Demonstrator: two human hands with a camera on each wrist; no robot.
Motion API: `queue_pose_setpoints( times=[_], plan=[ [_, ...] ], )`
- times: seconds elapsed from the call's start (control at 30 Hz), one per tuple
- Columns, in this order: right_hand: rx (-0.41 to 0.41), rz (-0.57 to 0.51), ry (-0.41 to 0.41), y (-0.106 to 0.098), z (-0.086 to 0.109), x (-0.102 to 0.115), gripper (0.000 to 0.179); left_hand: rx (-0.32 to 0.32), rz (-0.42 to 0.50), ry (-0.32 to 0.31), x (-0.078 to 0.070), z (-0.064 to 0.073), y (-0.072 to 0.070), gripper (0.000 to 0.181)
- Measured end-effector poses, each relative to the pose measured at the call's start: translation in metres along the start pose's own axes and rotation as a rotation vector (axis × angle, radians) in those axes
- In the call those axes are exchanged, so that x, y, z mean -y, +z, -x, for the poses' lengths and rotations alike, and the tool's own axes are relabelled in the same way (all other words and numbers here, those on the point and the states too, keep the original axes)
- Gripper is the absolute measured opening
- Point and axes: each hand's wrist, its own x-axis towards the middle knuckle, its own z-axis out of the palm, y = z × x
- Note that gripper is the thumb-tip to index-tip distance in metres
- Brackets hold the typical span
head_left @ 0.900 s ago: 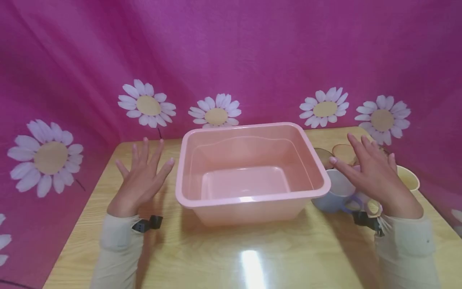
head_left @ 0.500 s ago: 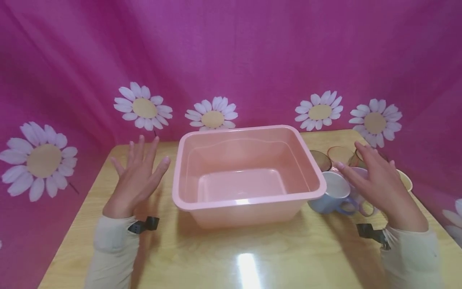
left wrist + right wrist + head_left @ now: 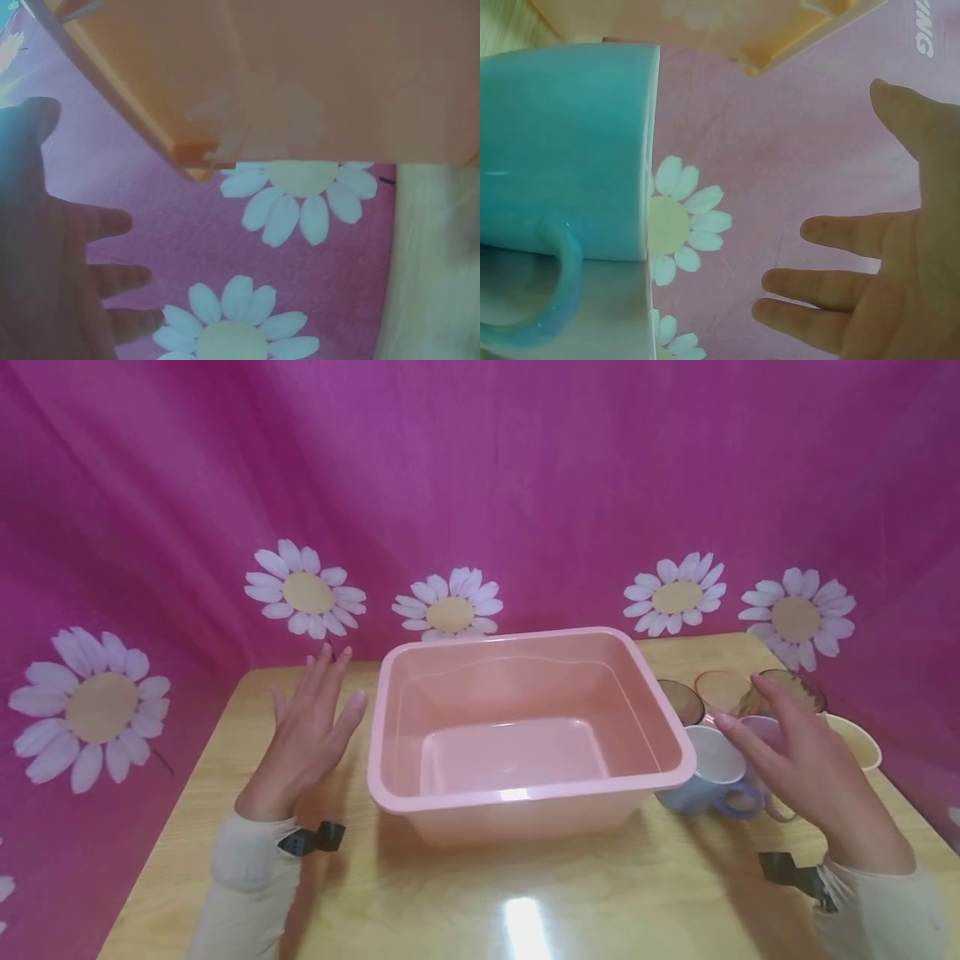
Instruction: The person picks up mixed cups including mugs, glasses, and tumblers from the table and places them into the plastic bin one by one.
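A pink rectangular basin [image 3: 525, 822] stands upright on the wooden table, with nothing inside it. To its left my left hand [image 3: 303, 739] hovers with fingers extended, apart from the basin wall. My right hand [image 3: 813, 768] is held over a cluster of cups on the right, thumb and fingers spread and holding nothing. Nearest the basin is a blue mug [image 3: 690, 793]; a pale lilac mug [image 3: 763, 732] beside it is partly covered by the hand. In the right wrist view the blue mug [image 3: 562, 150] is clearly apart from the fingers.
Behind the mugs stand a brownish glass [image 3: 678, 700], an orange-rimmed glass [image 3: 720, 689] and a dark patterned glass [image 3: 802, 687]. A cream cup [image 3: 858, 743] sits near the table's right edge. A magenta curtain [image 3: 525, 468] with daisies hangs behind the wooden table [image 3: 420, 902].
My right hand has drawn back slightly toward me and lower, uncovering more of the glasses and mugs. The left hand's fingers have come closer together. The basin and cups have not moved.
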Motion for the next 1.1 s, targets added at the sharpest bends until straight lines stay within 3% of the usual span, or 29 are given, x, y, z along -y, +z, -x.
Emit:
queue_pose_setpoints(
  times=[0.17, 0.33, 0.63, 0.8, 1.1],
  plan=[
    [0.007, 0.004, 0.048, 0.001, 0.009, -0.003, 0.076, -0.038, 0.079, 0.075, 0.002, 0.007, 0.012, 0.067],
    [-0.041, -0.024, 0.072, 0.001, 0.017, -0.008, 0.073, -0.064, 0.154, 0.129, 0.000, 0.008, 0.020, 0.066],
    [-0.100, -0.044, 0.106, 0.001, 0.028, -0.013, 0.066, -0.071, 0.181, 0.215, -0.006, 0.000, 0.026, 0.072],
    [-0.112, -0.042, 0.135, 0.002, 0.031, -0.013, 0.062, -0.052, 0.206, 0.229, -0.003, 0.001, 0.029, 0.071],
    [-0.197, -0.083, 0.083, 0.011, 0.032, -0.017, 0.049, -0.044, 0.311, 0.212, 0.002, 0.001, 0.037, 0.067]
  ],
)
